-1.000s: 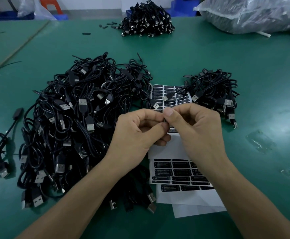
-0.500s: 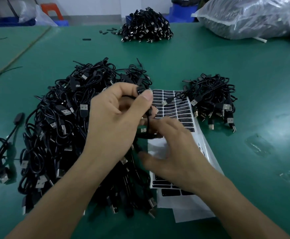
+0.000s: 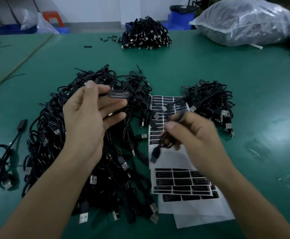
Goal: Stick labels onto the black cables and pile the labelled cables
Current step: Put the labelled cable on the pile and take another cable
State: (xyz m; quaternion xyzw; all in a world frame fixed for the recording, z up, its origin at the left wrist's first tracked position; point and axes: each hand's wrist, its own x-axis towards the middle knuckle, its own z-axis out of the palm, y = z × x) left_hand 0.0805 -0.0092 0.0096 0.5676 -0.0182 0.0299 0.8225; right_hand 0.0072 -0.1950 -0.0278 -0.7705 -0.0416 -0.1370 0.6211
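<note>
Head view, looking down over a green table (image 3: 244,69) at two bare hands. The right hand (image 3: 194,135) pinches a coiled black cable (image 3: 165,140) between thumb and curled fingers; its plug dangles below the fingertips, blurred. The left hand (image 3: 89,118) is raised with fingers spread and nearly straight, curled round nothing. A flat black piece (image 3: 121,94) with pale lines lies at its fingertips; whether they touch it cannot be told.

Under and beyond the left fingers sprawls a large heap of cables (image 3: 42,128). Just past the right fingers, on their outer side, sits a much smaller pile (image 3: 211,100). White label sheets (image 3: 180,181) lie beneath the right hand, most rows of black labels still on them.

Judging by the sizes, the small pile is likely the finished one, so the job seems early: most cables remain to be labelled.
</note>
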